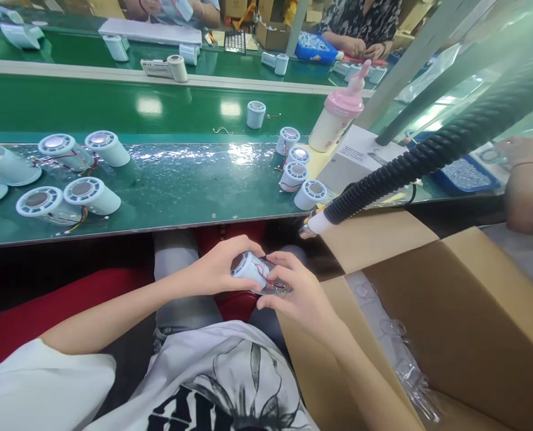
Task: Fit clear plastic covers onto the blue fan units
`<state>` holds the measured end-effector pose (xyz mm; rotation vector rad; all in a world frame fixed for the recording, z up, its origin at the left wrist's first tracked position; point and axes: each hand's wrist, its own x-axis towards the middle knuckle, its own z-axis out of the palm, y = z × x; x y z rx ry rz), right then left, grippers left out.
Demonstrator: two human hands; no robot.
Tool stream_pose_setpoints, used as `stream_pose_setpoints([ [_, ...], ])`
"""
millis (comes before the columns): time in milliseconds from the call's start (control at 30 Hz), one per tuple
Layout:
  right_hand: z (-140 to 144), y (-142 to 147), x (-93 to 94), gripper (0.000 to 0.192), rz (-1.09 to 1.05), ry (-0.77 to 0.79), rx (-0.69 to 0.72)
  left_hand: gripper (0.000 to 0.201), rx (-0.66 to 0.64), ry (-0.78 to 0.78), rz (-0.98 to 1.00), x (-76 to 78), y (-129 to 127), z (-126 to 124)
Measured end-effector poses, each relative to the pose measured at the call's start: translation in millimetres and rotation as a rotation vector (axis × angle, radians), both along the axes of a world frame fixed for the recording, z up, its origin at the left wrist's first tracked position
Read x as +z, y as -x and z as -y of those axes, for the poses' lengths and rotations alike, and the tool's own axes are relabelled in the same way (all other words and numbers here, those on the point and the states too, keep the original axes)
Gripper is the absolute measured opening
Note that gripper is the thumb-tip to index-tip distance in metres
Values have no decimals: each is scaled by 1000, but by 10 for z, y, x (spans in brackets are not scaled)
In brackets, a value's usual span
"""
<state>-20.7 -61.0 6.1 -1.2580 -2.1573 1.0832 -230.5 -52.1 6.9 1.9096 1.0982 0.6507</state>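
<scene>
Over my lap, my left hand (224, 260) is closed round a light blue motor housing (251, 267), a short cylinder with a grey metal disc on its end and red and black wires along its side. My right hand (299, 290) curls its fingers round a clear plastic piece (280, 289) at the housing's other end, close to the wires. Part of the clear piece is hidden by the fingers, so how far it sits over the housing cannot be made out.
Similar housings stand on the green bench at left (91, 196) and at right (294, 176). A pink-capped bottle (333, 117) is behind the right group. A black corrugated hose (383, 173) slants down from the right. Below it, an open cardboard box (463, 305) holds clear plastic pieces (401, 347). Co-workers sit opposite.
</scene>
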Motion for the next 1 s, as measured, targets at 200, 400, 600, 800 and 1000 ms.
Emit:
stream_pose_setpoints([
  [200, 57, -29, 109, 22, -167, 109, -103, 61, -60, -168, 72, -171, -1, 37],
  [400, 2, -44, -6, 26, -271, 225, -212, 67, -169, -92, 117, -305, 2, 25],
  [600, -53, -115, -41, 31, -536, 400, -292, 69, -188, 216, 249, -195, -69, 46],
  [800, 35, -247, -66, 40, -348, 56, 19, 70, -5, 564, 539, -164, -114, 170],
  [1000, 113, -288, -93, 36, -260, -200, 93, 73, -22, 668, 559, -99, -46, 213],
])
